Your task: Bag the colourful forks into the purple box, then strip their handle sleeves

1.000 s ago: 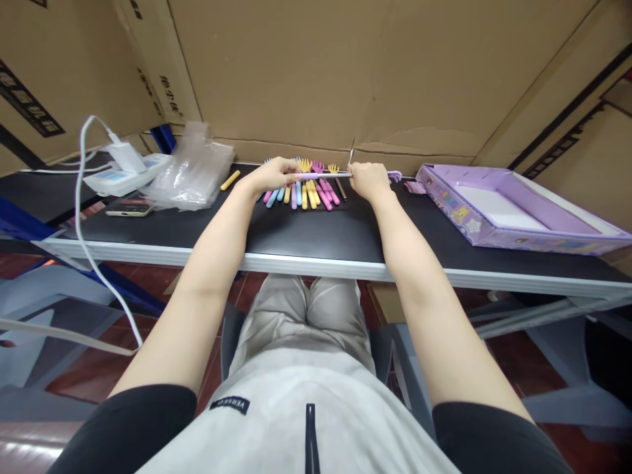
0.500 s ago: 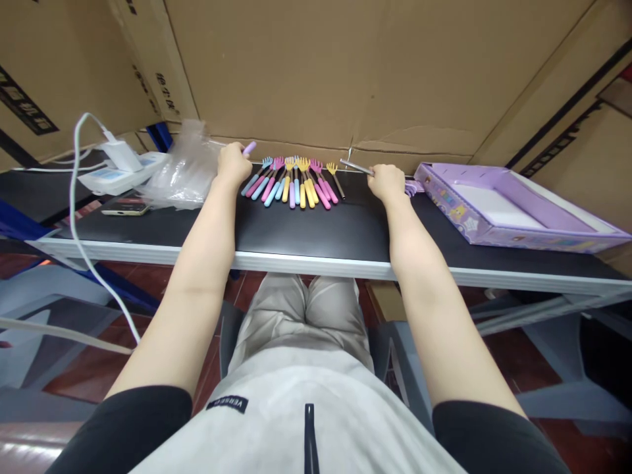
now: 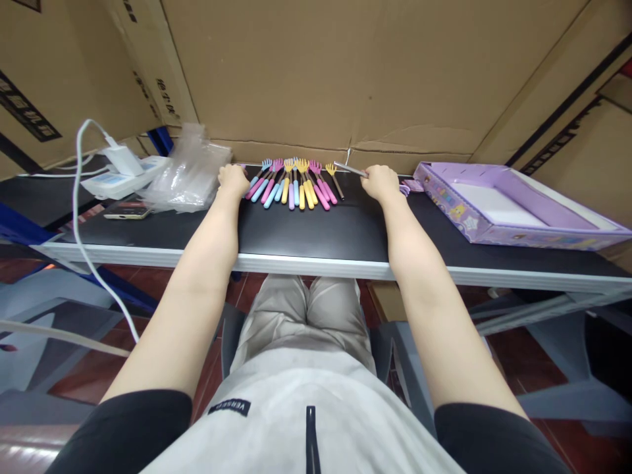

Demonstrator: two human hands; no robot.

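Scratchers (image 3: 296, 187) lie fanned at the frame's upper centre, most with coloured handles; one yellow-headed piece (image 3: 337, 184) shows none. The right hand (image 3: 382, 182) has its fingers clamped on a rod (image 3: 350, 169), apparently handleless too. The left hand (image 3: 232, 179) is curled, its grip unclear.

Part of the metal rod (image 3: 349, 168) hidden inside the right hand (image 3: 381, 181), cardboard wall (image 3: 370, 66) cut off above
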